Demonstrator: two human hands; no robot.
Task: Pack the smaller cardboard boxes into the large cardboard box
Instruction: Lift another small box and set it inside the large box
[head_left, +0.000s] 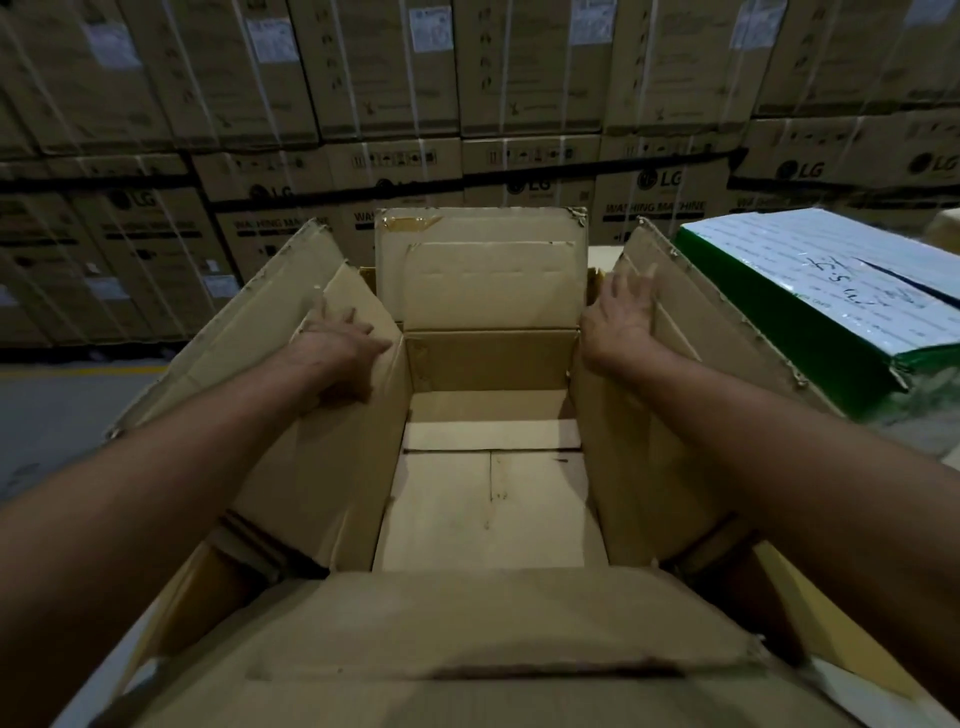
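Observation:
A large brown cardboard box (488, 358) stands open right in front of me, its four flaps spread and its floor bare. My left hand (340, 340) presses with spread fingers on the inner face of the left flap (249, 332). My right hand (621, 317) lies flat with straight fingers against the right flap (691, 322). The far flap (483, 265) stands upright, with torn tape at its top. The near flap (467, 623) folds toward me at the bottom of the view. No smaller cardboard box lies inside.
A green-sided box (831, 312) with a white printed top and handwriting sits close to the right of the large box. Stacked washing-machine cartons (467, 104) form a wall behind. Grey floor with a yellow line (62, 395) shows at the left.

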